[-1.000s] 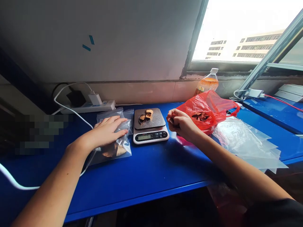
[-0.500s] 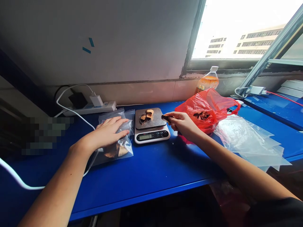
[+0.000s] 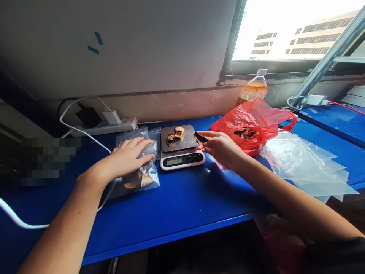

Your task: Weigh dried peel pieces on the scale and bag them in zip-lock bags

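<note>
A dark, curved, shell-like piece [image 3: 200, 137] is pinched in my right hand [image 3: 221, 147], beside the right edge of a kitchen scale [image 3: 182, 161]. On the scale's grey plate rest several brown, dried shell-like pieces [image 3: 175, 135]. The digits on its display are too small to read. My left hand [image 3: 132, 155] lies with spread fingers on a clear plastic bag [image 3: 152, 179], which has similar brown pieces [image 3: 145, 180] inside. Behind my right hand, a red plastic bag [image 3: 234, 118] stands open, with dark dried pieces [image 3: 246, 133] in it.
Several flat clear bags [image 3: 302, 160] lie at the right. An orange drink bottle [image 3: 255, 87] stands behind the red bag. A power strip [image 3: 128, 125] with chargers sits by the wall, its white cable [image 3: 94, 133] running past my left hand. The blue table's front edge [image 3: 171, 236] is near me.
The piece in my right hand has turned, so more of its curved inner side shows. My left hand stays on the clear bag. The whole view has shifted slightly.
</note>
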Motion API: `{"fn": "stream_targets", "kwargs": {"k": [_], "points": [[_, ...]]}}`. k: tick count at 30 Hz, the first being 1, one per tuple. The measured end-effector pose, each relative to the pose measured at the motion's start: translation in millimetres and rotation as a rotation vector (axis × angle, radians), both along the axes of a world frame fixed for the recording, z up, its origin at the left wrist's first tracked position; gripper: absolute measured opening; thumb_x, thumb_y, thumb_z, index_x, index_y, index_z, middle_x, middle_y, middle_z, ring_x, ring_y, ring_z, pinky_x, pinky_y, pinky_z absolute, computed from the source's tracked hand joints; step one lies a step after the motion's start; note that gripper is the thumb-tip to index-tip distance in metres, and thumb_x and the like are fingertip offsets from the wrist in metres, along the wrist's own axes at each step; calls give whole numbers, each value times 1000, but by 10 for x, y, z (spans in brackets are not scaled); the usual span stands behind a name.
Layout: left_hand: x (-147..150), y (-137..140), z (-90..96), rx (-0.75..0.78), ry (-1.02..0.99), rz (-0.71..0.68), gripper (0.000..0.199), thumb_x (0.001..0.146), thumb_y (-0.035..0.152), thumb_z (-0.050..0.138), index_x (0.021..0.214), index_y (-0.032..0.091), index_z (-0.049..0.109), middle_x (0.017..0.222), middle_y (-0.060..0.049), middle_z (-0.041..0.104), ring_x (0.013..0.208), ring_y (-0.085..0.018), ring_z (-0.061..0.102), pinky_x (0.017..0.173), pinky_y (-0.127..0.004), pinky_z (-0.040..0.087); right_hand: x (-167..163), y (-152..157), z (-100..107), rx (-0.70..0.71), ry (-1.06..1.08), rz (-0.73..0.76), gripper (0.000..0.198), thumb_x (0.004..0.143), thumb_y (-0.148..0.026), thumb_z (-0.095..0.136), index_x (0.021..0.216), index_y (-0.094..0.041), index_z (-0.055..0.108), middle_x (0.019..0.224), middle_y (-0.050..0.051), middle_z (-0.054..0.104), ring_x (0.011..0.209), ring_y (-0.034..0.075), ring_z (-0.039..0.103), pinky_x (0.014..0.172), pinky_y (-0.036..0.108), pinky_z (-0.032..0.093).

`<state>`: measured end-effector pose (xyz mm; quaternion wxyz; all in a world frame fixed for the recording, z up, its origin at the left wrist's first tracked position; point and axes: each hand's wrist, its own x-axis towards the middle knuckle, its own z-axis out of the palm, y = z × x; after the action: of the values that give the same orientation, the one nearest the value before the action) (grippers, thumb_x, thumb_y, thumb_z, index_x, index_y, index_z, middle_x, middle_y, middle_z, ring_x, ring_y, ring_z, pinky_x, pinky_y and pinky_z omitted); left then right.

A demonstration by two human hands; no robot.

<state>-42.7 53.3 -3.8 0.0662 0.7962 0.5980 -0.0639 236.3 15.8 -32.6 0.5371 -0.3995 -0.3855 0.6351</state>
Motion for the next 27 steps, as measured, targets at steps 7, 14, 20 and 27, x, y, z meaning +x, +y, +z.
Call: {"fn": "stream_targets", "kwargs": {"k": [7, 14, 20, 27], "points": [[39, -26, 15, -12, 9, -4, 65, 88, 58, 33, 147, 30, 31, 158, -5, 21, 146, -28, 14, 115, -48, 20, -11, -18, -9, 15, -49, 21, 38, 69, -1, 56, 104, -14, 62, 89, 6, 70, 67, 13, 67, 73, 27, 55], [14, -6, -27, 7, 17, -10, 65, 88, 57, 33, 147, 31, 32, 157, -4, 23, 145, -28, 16, 115, -47, 21, -35, 11, -36, 33, -127, 3, 20, 76, -3, 57, 92, -13, 65, 76, 4, 68, 66, 12, 66, 74, 26, 56], [36, -4, -8, 1, 17, -13, 66, 88, 57, 33, 147, 28, 32, 157, -6, 22, 146, -29, 14, 116, -48, 18, -193, -36, -73, 212, -339, -43, 31, 81, -10, 55, 111, -16, 55, 107, 8, 64, 83, 14, 69, 74, 28, 58], [24, -6, -21, 2, -8, 1, 66, 87, 59, 35, 147, 30, 33, 157, -6, 23, 145, -31, 16, 114, -50, 22, -188, -116, -154, 859, -968, -66, 16, 82, -14, 53, 94, -17, 63, 97, 6, 65, 79, 14, 63, 71, 26, 50]]}}
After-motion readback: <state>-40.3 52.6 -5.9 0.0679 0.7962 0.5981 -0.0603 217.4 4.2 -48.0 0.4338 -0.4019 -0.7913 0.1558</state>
